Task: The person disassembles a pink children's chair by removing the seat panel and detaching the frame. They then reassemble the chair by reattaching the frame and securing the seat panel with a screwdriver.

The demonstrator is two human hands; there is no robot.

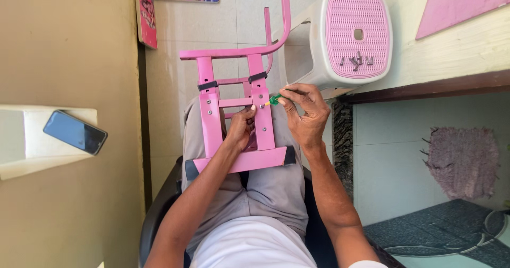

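Right hand (307, 114) gripping green screwdriver (274, 99), seemingly against pink frame (239, 114)

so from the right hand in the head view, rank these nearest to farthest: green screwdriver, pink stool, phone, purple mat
1. Green screwdriver: pinched in the right hand itself, against the pink frame.
2. Pink stool: just above the hand, with small metal parts on its seat.
3. Purple mat: on the floor, off to the right.
4. Phone: far left, on a ledge beyond the frame.
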